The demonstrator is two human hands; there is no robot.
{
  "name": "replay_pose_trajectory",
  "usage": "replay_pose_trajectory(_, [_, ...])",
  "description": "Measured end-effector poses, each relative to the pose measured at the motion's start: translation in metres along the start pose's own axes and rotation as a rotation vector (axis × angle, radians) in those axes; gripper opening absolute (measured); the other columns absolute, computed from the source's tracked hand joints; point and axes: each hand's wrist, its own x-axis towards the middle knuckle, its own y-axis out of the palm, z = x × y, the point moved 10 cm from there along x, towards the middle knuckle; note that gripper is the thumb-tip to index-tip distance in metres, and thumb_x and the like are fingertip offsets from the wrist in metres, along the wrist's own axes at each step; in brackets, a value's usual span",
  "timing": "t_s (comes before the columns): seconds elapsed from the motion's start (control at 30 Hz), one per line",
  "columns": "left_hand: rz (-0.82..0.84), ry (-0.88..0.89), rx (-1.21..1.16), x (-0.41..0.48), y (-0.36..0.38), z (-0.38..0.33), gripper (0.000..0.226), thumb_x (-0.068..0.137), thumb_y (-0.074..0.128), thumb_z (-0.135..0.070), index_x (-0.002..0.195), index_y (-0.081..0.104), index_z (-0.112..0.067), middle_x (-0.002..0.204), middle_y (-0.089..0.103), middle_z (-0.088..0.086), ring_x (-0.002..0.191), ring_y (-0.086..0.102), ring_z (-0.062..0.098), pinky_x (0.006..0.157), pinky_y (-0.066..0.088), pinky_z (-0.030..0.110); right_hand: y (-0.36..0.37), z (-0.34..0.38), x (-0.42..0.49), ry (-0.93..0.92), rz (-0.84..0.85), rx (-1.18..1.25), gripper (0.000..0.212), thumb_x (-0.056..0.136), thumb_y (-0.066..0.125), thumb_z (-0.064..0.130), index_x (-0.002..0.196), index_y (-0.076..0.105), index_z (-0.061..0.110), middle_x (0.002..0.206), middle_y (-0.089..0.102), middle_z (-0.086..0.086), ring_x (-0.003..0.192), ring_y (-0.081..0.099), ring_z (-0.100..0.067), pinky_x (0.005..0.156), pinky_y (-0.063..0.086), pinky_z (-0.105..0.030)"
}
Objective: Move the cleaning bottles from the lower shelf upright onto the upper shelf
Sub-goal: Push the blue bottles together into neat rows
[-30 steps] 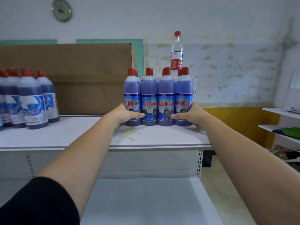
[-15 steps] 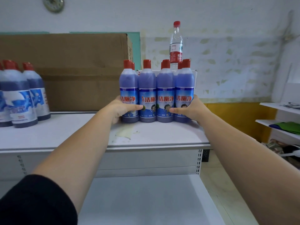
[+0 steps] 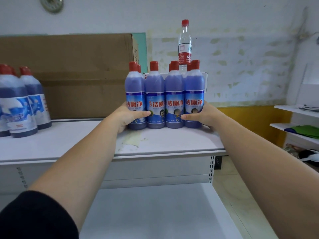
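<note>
Several blue cleaning bottles with red caps stand upright in a tight cluster on the white upper shelf. My left hand grips the cluster's left side, thumb across the front of the leftmost bottle. On the right side, my right hand grips it the same way, thumb on the rightmost bottle. Below, the lower shelf shows a bare white surface.
More blue bottles stand at the shelf's left end. A large cardboard box sits behind them. A clear water bottle stands behind the cluster. White side shelves with green cloth are at the right.
The cluster between my hands sits slightly farther back on the upper shelf. Both hands keep their hold. The view has shifted a little.
</note>
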Motion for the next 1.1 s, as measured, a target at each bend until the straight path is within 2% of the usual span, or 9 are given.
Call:
replay_pose_trajectory(0.27, [-0.002,-0.018,-0.022,-0.003,0.002,0.002,0.063,0.070,0.089,-0.013,0.122,0.055,-0.023,0.117,0.068,-0.006,0.106,0.061,0.010,0.092,0.045,0.031,0.007,-0.002,-0.001,0.029,0.048,0.119,0.069,0.067,0.092,0.021,0.127,0.057,0.024,0.116,0.070,0.002,0.111,0.064,-0.019,0.103,0.049,-0.046])
replay_pose_trajectory(0.43, [-0.023,-0.025,0.020,-0.003,-0.001,0.003,0.062,0.068,0.092,-0.019,0.119,0.057,-0.026,0.119,0.068,-0.005,0.112,0.061,0.015,0.102,0.046,0.038,0.001,-0.023,0.018,0.058,0.004,0.077,0.110,0.028,0.098,0.055,0.126,0.055,0.030,0.114,0.071,0.006,0.109,0.066,-0.019,0.099,0.052,-0.047])
replay_pose_trajectory(0.5, [-0.030,-0.043,0.126,-0.006,-0.002,0.002,0.052,0.071,0.090,-0.027,0.112,0.060,-0.029,0.118,0.068,-0.006,0.113,0.061,0.018,0.106,0.045,0.043,-0.003,-0.032,0.026,0.082,-0.035,-0.004,0.113,0.026,0.095,0.063,0.126,0.053,0.032,0.114,0.070,0.007,0.107,0.066,-0.019,0.097,0.053,-0.047])
replay_pose_trajectory(0.63, [-0.031,-0.093,0.538,-0.025,-0.010,-0.003,0.071,0.079,0.081,-0.044,0.139,0.052,-0.020,0.134,0.062,0.000,0.118,0.060,0.024,0.105,0.043,0.036,-0.002,-0.002,-0.014,0.127,-0.091,-0.191,0.062,0.078,0.081,0.042,0.127,0.053,0.017,0.114,0.066,-0.002,0.105,0.061,-0.023,0.095,0.050,-0.040])
replay_pose_trajectory(0.7, [0.041,-0.117,0.782,-0.045,-0.006,-0.004,0.070,0.085,0.073,-0.047,0.143,0.050,-0.016,0.141,0.057,0.003,0.123,0.057,0.027,0.103,0.042,0.032,0.001,0.006,-0.029,0.134,-0.079,-0.313,0.043,0.090,0.069,0.030,0.126,0.056,0.011,0.115,0.064,-0.006,0.103,0.061,-0.026,0.092,0.049,-0.038])
replay_pose_trajectory(0.8, [0.095,-0.142,1.057,-0.080,0.001,-0.009,0.056,0.099,0.052,-0.044,0.145,0.050,-0.013,0.150,0.050,0.011,0.133,0.049,0.030,0.106,0.037,0.032,0.011,0.019,-0.053,0.133,-0.061,-0.612,0.029,0.094,0.056,0.021,0.117,0.059,0.004,0.108,0.061,-0.013,0.105,0.060,-0.034,0.079,0.045,-0.036])
replay_pose_trajectory(0.9, [0.108,-0.129,1.136,-0.106,0.005,-0.017,0.050,0.104,0.041,-0.043,0.134,0.059,-0.007,0.143,0.055,0.016,0.127,0.053,0.032,0.101,0.039,0.033,0.028,0.036,-0.071,0.080,-0.054,-0.866,0.033,0.093,0.050,0.023,0.119,0.058,0.004,0.111,0.061,-0.015,0.102,0.059,-0.035,0.079,0.045,-0.038])
replay_pose_trajectory(1.03, [0.138,-0.104,1.206,-0.133,0.003,-0.026,0.048,0.105,0.039,-0.043,0.123,0.065,-0.007,0.133,0.060,0.016,0.118,0.056,0.032,0.089,0.040,0.031,0.061,0.062,-0.093,-0.008,-0.039,-0.895,0.013,0.094,0.046,0.022,0.098,0.053,0.011,0.096,0.053,-0.011,0.095,0.057,-0.034,0.076,0.045,-0.038])
replay_pose_trajectory(1.1, [0.139,-0.106,1.232,-0.146,-0.007,-0.031,0.046,0.104,0.040,-0.043,0.122,0.065,-0.008,0.131,0.061,0.016,0.117,0.057,0.032,0.089,0.041,0.032,0.079,0.078,-0.100,-0.053,-0.044,-0.886,0.018,0.092,0.045,0.023,0.099,0.056,0.011,0.095,0.053,-0.009,0.090,0.056,-0.033,0.072,0.044,-0.038])
